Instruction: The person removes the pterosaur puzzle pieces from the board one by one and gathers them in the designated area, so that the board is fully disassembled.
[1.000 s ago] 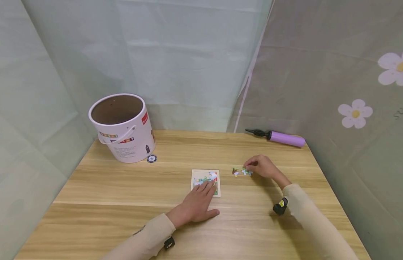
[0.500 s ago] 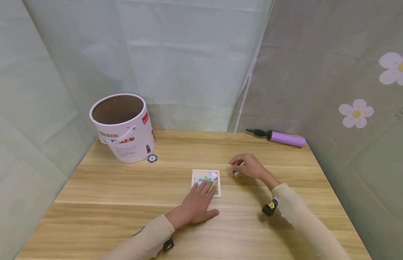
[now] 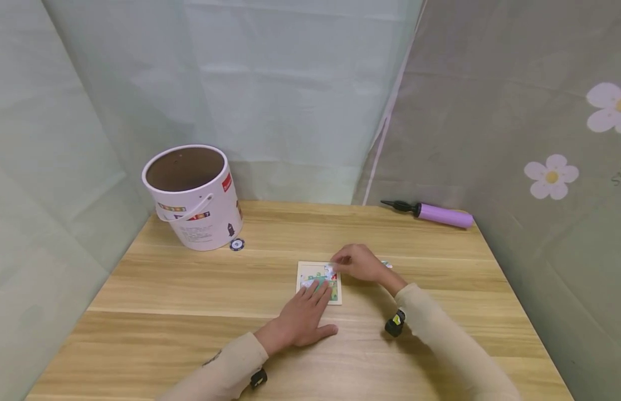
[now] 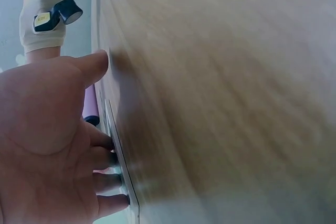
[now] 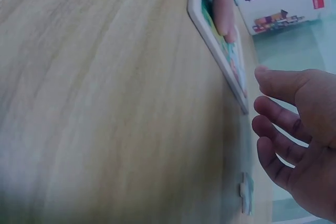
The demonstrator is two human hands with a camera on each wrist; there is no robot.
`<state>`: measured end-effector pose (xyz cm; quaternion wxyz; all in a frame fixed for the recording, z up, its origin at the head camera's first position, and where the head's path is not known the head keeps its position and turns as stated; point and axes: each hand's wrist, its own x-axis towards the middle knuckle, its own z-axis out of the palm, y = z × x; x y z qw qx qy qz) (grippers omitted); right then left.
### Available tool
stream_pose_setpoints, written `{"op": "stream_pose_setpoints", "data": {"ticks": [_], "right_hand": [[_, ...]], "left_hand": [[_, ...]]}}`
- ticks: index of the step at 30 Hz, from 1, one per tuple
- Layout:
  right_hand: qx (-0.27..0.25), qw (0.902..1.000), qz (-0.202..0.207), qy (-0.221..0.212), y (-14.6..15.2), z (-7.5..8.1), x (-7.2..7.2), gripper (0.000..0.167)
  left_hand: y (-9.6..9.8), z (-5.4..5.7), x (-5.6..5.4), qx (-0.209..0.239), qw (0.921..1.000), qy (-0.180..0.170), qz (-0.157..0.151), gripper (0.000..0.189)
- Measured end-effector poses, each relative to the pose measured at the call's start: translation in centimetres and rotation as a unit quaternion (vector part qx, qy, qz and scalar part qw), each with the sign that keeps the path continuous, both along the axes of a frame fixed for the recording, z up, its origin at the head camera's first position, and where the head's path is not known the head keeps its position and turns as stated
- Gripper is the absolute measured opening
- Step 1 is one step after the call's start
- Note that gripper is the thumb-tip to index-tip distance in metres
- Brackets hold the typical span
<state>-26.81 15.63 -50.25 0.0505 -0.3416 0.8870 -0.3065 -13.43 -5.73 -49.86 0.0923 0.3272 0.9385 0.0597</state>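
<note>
My left hand (image 3: 302,317) lies flat with straight fingertips on a small square puzzle in a pale wooden frame (image 3: 298,273). Its thumb is spread out to the right above the table. Puzzle pieces with coloured pictures fill the lower and right parts of the frame; its upper left shows bare wood. My right hand (image 3: 359,263) is at the frame's upper right corner, thumb and index fingertips close to the corner piece (image 3: 329,271). In the right wrist view its fingers are loosely bent and no piece shows between them. A loose puzzle piece (image 5: 247,193) lies right of the frame.
A white bucket (image 3: 205,217) with a handle stands at the back left, a poker chip (image 3: 237,244) at its base. A purple hand pump (image 3: 443,215) lies along the back right edge of the wooden table (image 3: 190,340). Cloth curtains (image 3: 300,100) hang around it.
My right hand has moved left from the loose puzzle pieces to the frame's upper right corner. My left hand has stayed on the puzzle.
</note>
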Motion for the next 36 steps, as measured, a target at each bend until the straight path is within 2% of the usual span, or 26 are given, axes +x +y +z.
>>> {"op": "stream_pose_setpoints", "data": {"ticks": [9,16,21,28,36], "right_hand": [[0.017,0.9998,-0.012,0.0,-0.5,-0.37,0.02,0.016],[0.032,0.9993,-0.019,-0.001,-0.83,-0.34,0.06,0.016],[0.038,0.999,-0.024,-0.007,-1.01,-0.33,0.14,0.009],[0.037,0.9986,-0.035,-0.014,-0.95,-0.3,0.13,0.02],[0.033,0.9994,0.005,-0.004,-1.08,-0.3,0.01,0.017]], "left_hand": [[-0.04,-0.09,-0.09,-0.012,0.9999,0.007,-0.007,0.085],[-0.05,0.31,-0.02,-0.006,0.9999,0.004,-0.007,0.084],[-0.05,0.37,-0.09,0.001,1.0,0.004,-0.006,0.085],[-0.07,0.07,-0.27,0.005,1.0,0.006,-0.005,0.086],[-0.11,-0.08,-0.31,0.0,0.9998,0.016,-0.01,0.086]]}}
